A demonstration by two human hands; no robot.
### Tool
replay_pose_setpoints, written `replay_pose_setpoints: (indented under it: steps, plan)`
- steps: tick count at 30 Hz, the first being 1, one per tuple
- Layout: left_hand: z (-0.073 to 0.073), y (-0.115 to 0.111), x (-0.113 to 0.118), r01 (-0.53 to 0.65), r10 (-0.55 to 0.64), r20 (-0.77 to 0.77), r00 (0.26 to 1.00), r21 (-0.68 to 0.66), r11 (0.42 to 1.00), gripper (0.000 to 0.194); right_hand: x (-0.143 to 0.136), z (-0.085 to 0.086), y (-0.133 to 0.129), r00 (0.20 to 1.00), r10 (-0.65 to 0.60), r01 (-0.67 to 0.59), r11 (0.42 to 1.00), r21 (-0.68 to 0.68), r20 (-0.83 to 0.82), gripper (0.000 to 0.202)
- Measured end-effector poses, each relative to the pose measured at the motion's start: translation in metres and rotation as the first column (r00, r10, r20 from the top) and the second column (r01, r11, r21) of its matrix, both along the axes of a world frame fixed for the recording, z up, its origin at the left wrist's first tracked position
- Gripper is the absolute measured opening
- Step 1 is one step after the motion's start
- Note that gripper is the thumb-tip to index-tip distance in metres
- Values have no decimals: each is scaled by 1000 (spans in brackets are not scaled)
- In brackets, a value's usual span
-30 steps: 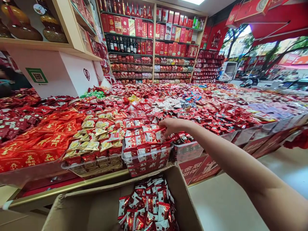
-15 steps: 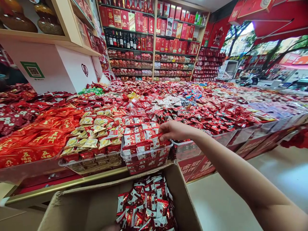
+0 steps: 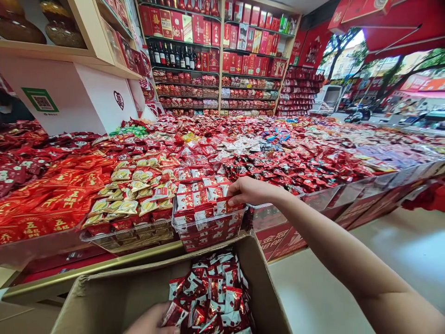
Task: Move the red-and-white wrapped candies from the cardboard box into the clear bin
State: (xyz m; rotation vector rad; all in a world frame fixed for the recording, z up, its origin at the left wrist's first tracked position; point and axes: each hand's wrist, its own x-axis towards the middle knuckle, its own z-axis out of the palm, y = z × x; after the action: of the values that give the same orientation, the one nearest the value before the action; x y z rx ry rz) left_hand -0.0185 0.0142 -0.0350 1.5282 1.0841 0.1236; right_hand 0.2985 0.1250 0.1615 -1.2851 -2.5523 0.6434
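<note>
Many red-and-white sweets [image 3: 194, 197] stand in tight rows inside the clear plastic tub [image 3: 208, 221]; at the tub's right edge, the right hand [image 3: 252, 189] is bent narrow, fingertips touching the end sweets, though I cannot tell whether it grips one; in front of the tub, the left hand [image 3: 149, 320], half curled and blurred, has a loose sweet [image 3: 176, 314] between thumb and fingers, how firmly I cannot tell; more shiny, crinkled sweets lie heaped beside it in a brown cardboard box [image 3: 114, 287]; left of the tub, gold bags [image 3: 141, 185] show the letters "URIA", and farther left, glossy orange-red bags [image 3: 62, 204] read "五福"; right of the tub's base, a red panel [image 3: 274, 243] reads "金冠"; far behind the tub, bottles [image 3: 172, 55] stand on shelves.
</note>
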Motion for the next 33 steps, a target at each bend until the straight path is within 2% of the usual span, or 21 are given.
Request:
replay_pose_setpoints:
  steps: [3, 9, 15, 17, 20, 21, 22, 24, 26, 28, 30, 33]
  plan:
    - [17, 2, 6, -59, 77, 182, 980, -98, 993, 34, -6, 5, 4, 998, 5, -6, 1000, 15, 63, 14]
    - [59, -4, 16, -213, 264, 324, 908, -185, 959, 22, -16, 4, 10, 982, 44, -46, 999, 10, 183, 10]
    - [95, -11, 32, -194, 331, 463, 822, -320, 928, 37, -13, -3, 12, 971, 9, -1, 999, -35, 239, 13]
    - [103, -11, 36, -193, 341, 466, 816, -336, 922, 39, -13, 1, 5, 968, -34, 23, 999, 45, 247, 15]
    - [115, -12, 41, -184, 337, 463, 820, -344, 921, 38, -25, 3, -21, 990, -127, 101, 947, 305, 66, 16]
    - [119, -12, 44, -177, 332, 462, 822, -348, 921, 38, -31, 1, -33, 994, -100, 106, 943, 316, -34, 18]
    - [122, -13, 46, -166, 327, 460, 826, -356, 920, 38, -39, -3, -44, 990, -49, 82, 962, 262, -131, 20]
    - [127, -14, 53, -153, 313, 448, 838, -358, 921, 40, -53, -16, -65, 952, 59, -46, 998, 50, -300, 24]
    - [128, -15, 59, -176, 311, 432, 847, -324, 930, 40, -64, -30, -79, 911, 74, -122, 988, -93, -406, 24]
    - [126, -15, 63, -236, 319, 418, 851, -240, 942, 38, -69, -41, -86, 887, 31, -88, 991, -103, -462, 22]
    - [122, -16, 65, -303, 335, 420, 843, -143, 942, 35, -70, -47, -89, 863, -8, -21, 998, -51, -505, 20]
    - [115, -16, 63, -335, 329, 420, 846, -61, 940, 32, -69, -52, -94, 839, -15, 52, 997, 53, -544, 16]
